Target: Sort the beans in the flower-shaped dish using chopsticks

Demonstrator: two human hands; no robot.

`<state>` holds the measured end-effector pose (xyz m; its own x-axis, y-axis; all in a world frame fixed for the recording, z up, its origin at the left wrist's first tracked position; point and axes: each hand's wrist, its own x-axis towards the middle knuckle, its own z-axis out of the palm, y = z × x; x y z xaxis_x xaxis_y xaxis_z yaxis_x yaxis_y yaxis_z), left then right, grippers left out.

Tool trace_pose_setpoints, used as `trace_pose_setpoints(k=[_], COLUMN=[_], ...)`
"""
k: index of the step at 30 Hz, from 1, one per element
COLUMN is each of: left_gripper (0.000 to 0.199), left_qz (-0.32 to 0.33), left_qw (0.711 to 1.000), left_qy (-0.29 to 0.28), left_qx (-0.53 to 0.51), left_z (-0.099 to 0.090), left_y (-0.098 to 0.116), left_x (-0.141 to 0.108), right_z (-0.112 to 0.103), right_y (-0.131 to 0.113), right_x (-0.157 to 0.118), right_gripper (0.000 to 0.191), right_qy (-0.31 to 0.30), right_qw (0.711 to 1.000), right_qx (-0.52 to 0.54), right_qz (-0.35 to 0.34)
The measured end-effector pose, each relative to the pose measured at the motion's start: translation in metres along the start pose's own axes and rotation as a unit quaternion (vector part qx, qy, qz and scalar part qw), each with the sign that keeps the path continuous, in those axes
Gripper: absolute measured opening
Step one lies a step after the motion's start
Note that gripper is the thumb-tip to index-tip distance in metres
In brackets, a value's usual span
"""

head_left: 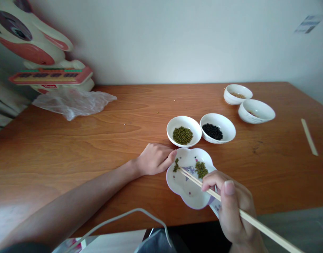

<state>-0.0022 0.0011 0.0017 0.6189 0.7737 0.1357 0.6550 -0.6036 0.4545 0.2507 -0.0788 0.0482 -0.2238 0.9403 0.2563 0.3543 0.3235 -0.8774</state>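
One broad wooden table (111, 140) bears a lilac-rimmed scalloped dish (198, 195), its handle so close to the front edge that a forearm catching it could tip the lot. Just beyond that dish stands the bowl of mung beans (184, 122), and off the dish's far right the bowl of black beans (229, 130); a careless elbow might knock the pair and mingle them. Left of the dish rests the left hand (156, 159), fingers loosely curled, thumb at the rim; whether it grips, I can't tell, and a nudge there would slide things. Over the dish's right side, the right hand (236, 207) grasps chopsticks (192, 178), tips meeting a loose cluster (176, 166) of beans at the dish's left; smooth and round, they'd likely skid away if the tips crossed, or scatter the fuller heap (201, 169) right of the dish's centre
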Motion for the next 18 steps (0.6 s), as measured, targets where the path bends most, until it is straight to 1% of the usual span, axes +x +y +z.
trace_pose_setpoints(k=[7, 12, 14, 16, 18], left_gripper=[0.049, 0.049, 0.048, 0.048, 0.048], left_qz=[-0.004, -0.008, -0.009, -0.012, -0.013], left_qw=[1.000, 1.000, 1.000, 1.000, 1.000], left_qy=[-0.004, -0.008, -0.009, -0.012, -0.013], left_qx=[-0.002, -0.002, -0.001, 0.000, 0.001], left_z=[0.000, 0.000, 0.000, 0.000, -0.001], left_y=[-0.001, 0.000, 0.000, 0.000, 0.000], left_x=[0.000, 0.000, 0.000, 0.000, 0.000], right_z=[0.001, -0.001, -0.006, -0.014, -0.024], right_y=[0.004, 0.002, 0.002, 0.003, 0.004], right_x=[-0.003, -0.002, -0.002, -0.003, -0.007], right_gripper=[0.054, 0.054, 0.057, 0.061, 0.068], right_qy=[0.017, 0.038, 0.051, 0.073, 0.117], right_qw=[1.000, 0.999, 0.998, 0.995, 0.989], right_qx=[0.016, 0.028, 0.030, 0.009, -0.024], right_qz=[-0.006, -0.017, -0.035, -0.070, -0.089])
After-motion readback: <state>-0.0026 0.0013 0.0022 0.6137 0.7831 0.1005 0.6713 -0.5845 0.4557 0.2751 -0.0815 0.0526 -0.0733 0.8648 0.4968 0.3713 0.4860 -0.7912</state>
